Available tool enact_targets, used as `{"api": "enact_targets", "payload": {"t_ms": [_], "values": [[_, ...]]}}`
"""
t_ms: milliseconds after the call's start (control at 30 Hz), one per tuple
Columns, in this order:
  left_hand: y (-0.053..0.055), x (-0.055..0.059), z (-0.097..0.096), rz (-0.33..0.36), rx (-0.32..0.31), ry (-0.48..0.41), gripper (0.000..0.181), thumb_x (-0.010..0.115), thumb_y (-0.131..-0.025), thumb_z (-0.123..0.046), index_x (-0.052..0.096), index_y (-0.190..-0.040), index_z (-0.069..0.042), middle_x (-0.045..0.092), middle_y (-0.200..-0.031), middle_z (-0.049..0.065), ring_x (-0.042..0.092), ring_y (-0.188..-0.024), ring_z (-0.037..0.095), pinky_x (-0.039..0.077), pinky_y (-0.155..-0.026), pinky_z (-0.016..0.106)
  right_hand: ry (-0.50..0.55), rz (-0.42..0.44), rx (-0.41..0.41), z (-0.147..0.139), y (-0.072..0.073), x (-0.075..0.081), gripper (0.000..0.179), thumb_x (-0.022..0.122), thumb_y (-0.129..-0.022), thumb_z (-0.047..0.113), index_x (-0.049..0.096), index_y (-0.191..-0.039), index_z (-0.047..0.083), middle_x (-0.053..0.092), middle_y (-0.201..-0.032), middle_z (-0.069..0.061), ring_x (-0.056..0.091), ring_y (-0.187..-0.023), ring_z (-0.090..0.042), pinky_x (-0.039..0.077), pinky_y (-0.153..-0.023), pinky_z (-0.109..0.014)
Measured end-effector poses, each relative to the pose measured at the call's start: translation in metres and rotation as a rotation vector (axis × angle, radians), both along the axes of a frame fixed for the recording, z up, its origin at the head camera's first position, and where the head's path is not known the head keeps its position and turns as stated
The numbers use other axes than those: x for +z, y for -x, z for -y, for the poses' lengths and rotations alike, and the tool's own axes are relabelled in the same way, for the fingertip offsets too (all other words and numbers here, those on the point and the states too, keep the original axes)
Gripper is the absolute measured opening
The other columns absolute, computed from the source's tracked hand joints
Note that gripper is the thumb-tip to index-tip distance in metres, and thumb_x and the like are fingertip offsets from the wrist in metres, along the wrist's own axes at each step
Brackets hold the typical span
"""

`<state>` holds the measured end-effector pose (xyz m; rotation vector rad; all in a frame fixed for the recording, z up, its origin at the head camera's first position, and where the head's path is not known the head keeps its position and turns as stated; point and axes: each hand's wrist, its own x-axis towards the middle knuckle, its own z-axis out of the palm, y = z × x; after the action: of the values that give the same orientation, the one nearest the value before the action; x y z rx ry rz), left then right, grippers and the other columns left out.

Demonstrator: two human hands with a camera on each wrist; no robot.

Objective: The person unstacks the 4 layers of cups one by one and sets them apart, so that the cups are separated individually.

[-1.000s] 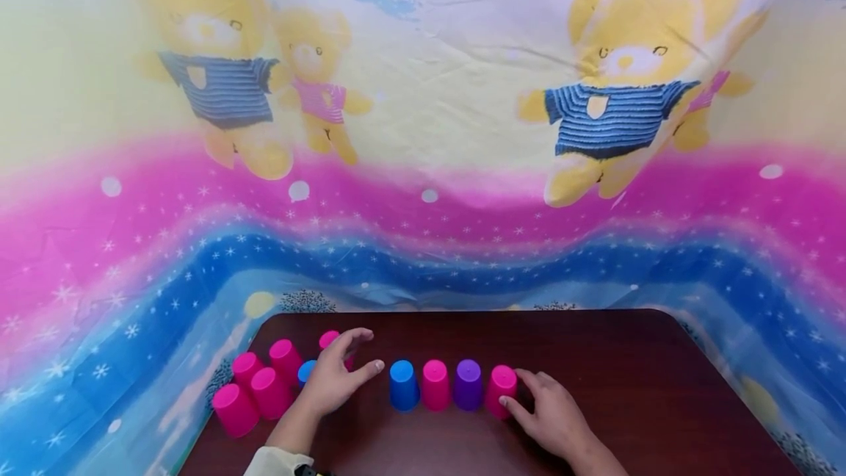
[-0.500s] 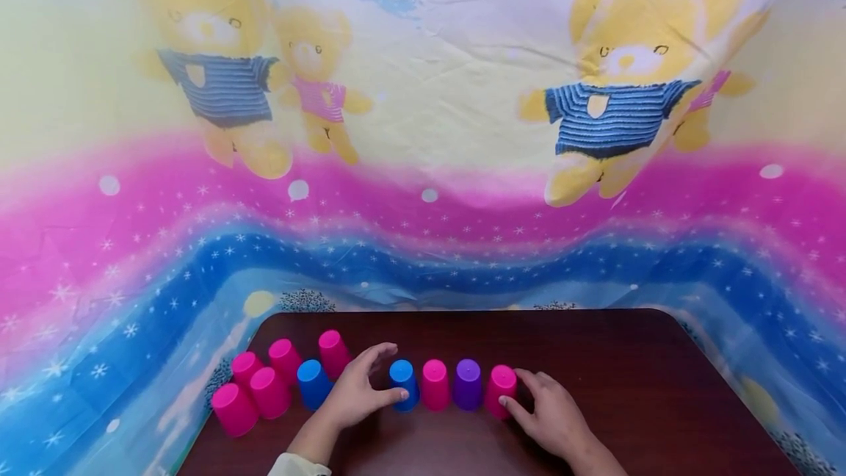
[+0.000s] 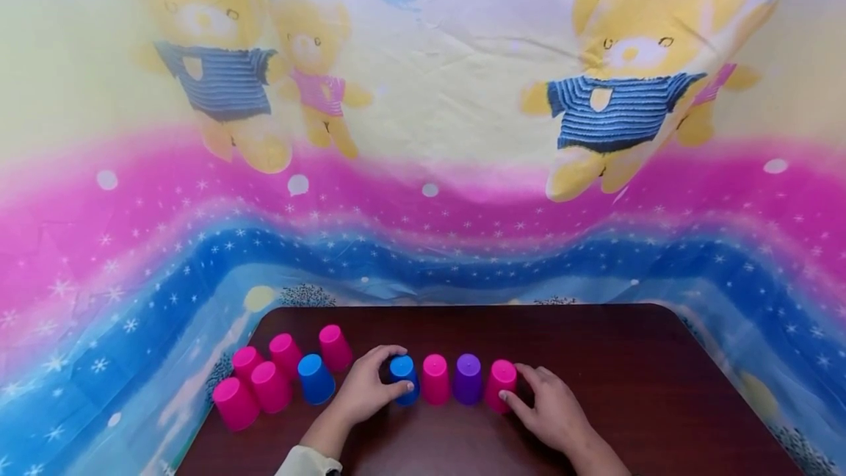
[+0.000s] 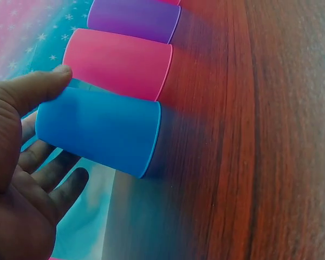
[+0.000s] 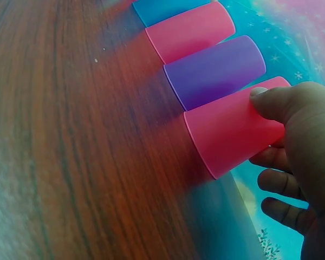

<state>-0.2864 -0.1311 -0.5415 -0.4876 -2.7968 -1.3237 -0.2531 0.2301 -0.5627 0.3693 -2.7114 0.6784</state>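
Observation:
A row of upside-down cups stands in front of me: a blue cup (image 3: pixel 402 372), a pink cup (image 3: pixel 435 380), a purple cup (image 3: pixel 468 380) and another pink cup (image 3: pixel 500 377). My left hand (image 3: pixel 363 388) holds the blue cup at the row's left end, thumb on the near side and fingers reaching behind. At the right end, my right hand (image 3: pixel 555 406) grips the pink cup (image 5: pixel 233 130) near its narrow top, with the thumb in front. Part of its fingers is hidden behind that cup in the right wrist view.
Left of the row stand more upside-down cups: another blue cup (image 3: pixel 316 380), a lone pink cup (image 3: pixel 335 348) at the back, and several pink ones, including a near pink cup (image 3: pixel 236 404). A dark wooden table (image 3: pixel 615 358) carries everything. A printed curtain (image 3: pixel 429 131) surrounds its far side.
My left hand has moved right, away from the left-hand cups, to the blue cup at the row's end and closed around it. My right hand has stayed at its pink cup.

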Motion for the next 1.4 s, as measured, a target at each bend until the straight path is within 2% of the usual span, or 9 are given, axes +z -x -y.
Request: {"api": "enact_targets", "payload": {"t_ms": [200, 533, 800, 933, 1167, 1400], "values": [[0.002, 0.000, -0.001, 0.006, 0.007, 0.002, 0.055, 0.079, -0.077, -0.046, 0.056, -0.126, -0.034, 0.057, -0.127, -0.006, 0.056, -0.117, 0.024, 0.052, -0.091, 0.049, 0.000, 0.006, 0.000, 0.000, 0.001, 0.001, 0.065, 0.062, -0.081, 0.066, 0.062, -0.125, 0.018, 0.063, -0.088, 0.007, 0.055, -0.076, -0.007, 0.049, -0.068, -0.032], [-0.001, -0.003, -0.002, 0.004, 0.014, -0.009, 0.055, 0.080, -0.078, -0.040, 0.056, -0.126, -0.032, 0.057, -0.127, -0.003, 0.057, -0.117, 0.024, 0.051, -0.092, 0.049, 0.000, 0.070, -0.014, 0.000, 0.000, 0.001, 0.066, 0.062, -0.081, 0.067, 0.062, -0.125, 0.018, 0.061, -0.085, 0.008, 0.052, -0.072, -0.006, 0.046, -0.063, -0.028], [-0.002, 0.000, 0.001, 0.004, 0.005, -0.023, 0.055, 0.079, -0.078, -0.043, 0.057, -0.127, -0.031, 0.058, -0.126, -0.003, 0.058, -0.116, 0.023, 0.054, -0.090, 0.044, 0.000, 0.045, -0.007, 0.000, -0.001, 0.000, 0.065, 0.062, -0.081, 0.067, 0.063, -0.124, 0.018, 0.062, -0.085, 0.009, 0.050, -0.070, -0.004, 0.045, -0.063, -0.026], [-0.004, 0.005, 0.005, -0.001, 0.025, -0.035, 0.055, 0.079, -0.078, -0.044, 0.056, -0.127, -0.032, 0.058, -0.126, -0.003, 0.059, -0.116, 0.023, 0.054, -0.090, 0.042, -0.005, 0.041, -0.010, 0.001, -0.001, 0.000, 0.065, 0.062, -0.080, 0.067, 0.063, -0.124, 0.018, 0.061, -0.083, 0.010, 0.044, -0.067, -0.002, 0.041, -0.061, -0.025], [-0.014, 0.017, 0.019, 0.012, 0.073, -0.066, 0.058, 0.079, -0.078, -0.044, 0.056, -0.129, -0.027, 0.058, -0.126, -0.002, 0.058, -0.117, 0.024, 0.053, -0.091, 0.044, -0.007, 0.070, -0.014, 0.001, -0.001, 0.001, 0.066, 0.061, -0.080, 0.068, 0.063, -0.124, 0.018, 0.059, -0.081, 0.011, 0.042, -0.065, -0.002, 0.038, -0.059, -0.024], [-0.025, 0.024, 0.034, 0.007, 0.147, -0.100, 0.058, 0.081, -0.076, -0.039, 0.057, -0.127, -0.027, 0.059, -0.127, 0.000, 0.059, -0.118, 0.027, 0.052, -0.092, 0.047, -0.010, 0.051, -0.015, 0.001, 0.000, -0.001, 0.065, 0.061, -0.080, 0.068, 0.063, -0.124, 0.019, 0.060, -0.083, 0.012, 0.049, -0.070, -0.003, 0.044, -0.062, -0.026]]}}
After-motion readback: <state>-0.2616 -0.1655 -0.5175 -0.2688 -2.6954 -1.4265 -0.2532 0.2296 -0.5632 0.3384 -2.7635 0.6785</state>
